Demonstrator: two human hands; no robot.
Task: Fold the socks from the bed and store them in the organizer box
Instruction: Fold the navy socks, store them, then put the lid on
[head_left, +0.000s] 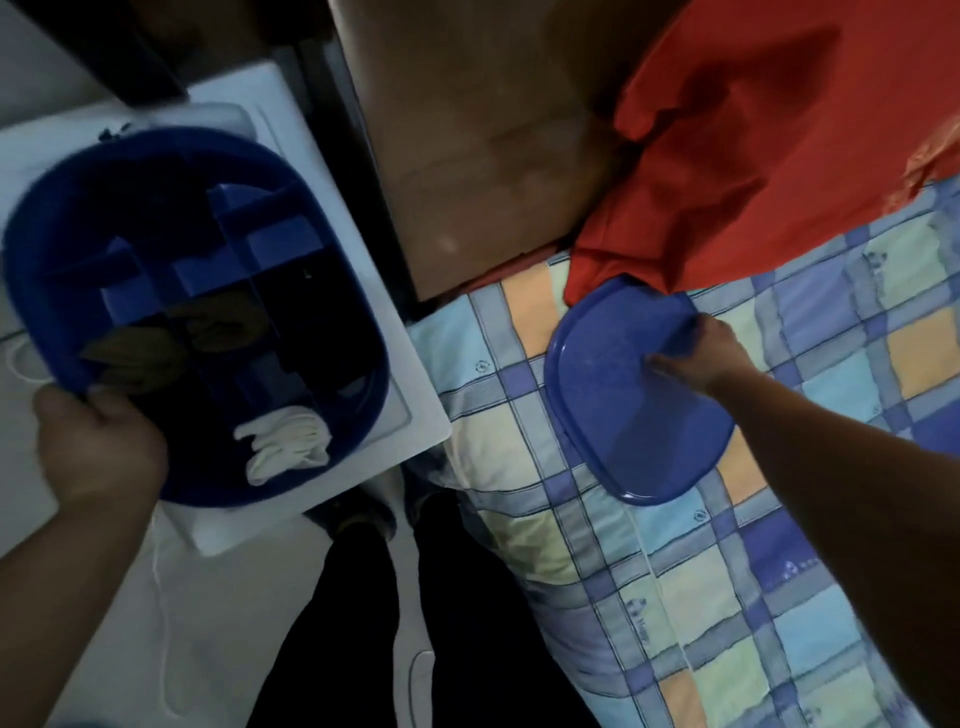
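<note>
A dark blue organizer box (31, 249) with inner dividers rests on a white surface at the left. Folded white socks (284, 439) lie in its near compartment, and brown socks (218, 325) fill two middle ones. My left hand (98, 447) grips the box's near rim. On the checked bed cover at the right lies the blue lid (623, 415), tilted. My right hand (701, 353) holds the lid's far edge, thumb on top.
The white surface (415, 421) under the box ends close to the bed (779, 597). A red cloth (753, 156) covers the bed's far end. A brown wooden panel (483, 145) stands behind. My legs and a shoe show on the floor between.
</note>
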